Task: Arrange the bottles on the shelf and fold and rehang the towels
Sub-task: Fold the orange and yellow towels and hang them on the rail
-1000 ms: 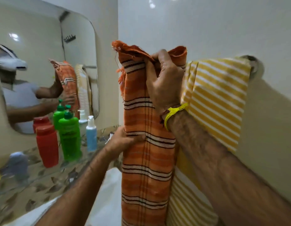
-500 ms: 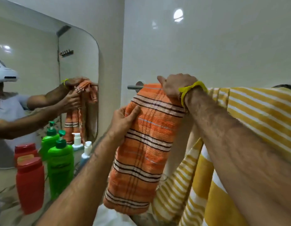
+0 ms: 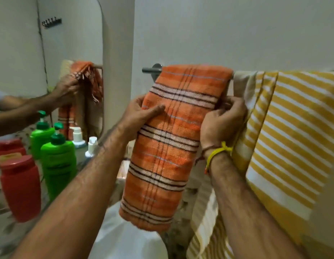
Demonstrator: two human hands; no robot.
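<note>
I can read no lettering anywhere. The green bottle (image 3: pixel 57 161) at nine o'clock from my hands has a darker label patch, too blurred to make out, and the red bottle (image 3: pixel 20 187) beside it shows a pale sticker on its cap, equally unreadable.

1 second ago the orange striped towel (image 3: pixel 168 139) was held bunched upright in front of the towel bar (image 3: pixel 150 69), its top gripped in the right hand (image 3: pixel 221 122). It now hangs folded over the bar, flat and smooth. The right hand has come down from the top fold to pinch the towel's right edge below the bar, and the left hand (image 3: pixel 142 114) has risen to grip the left edge, thumb across the front.
</note>
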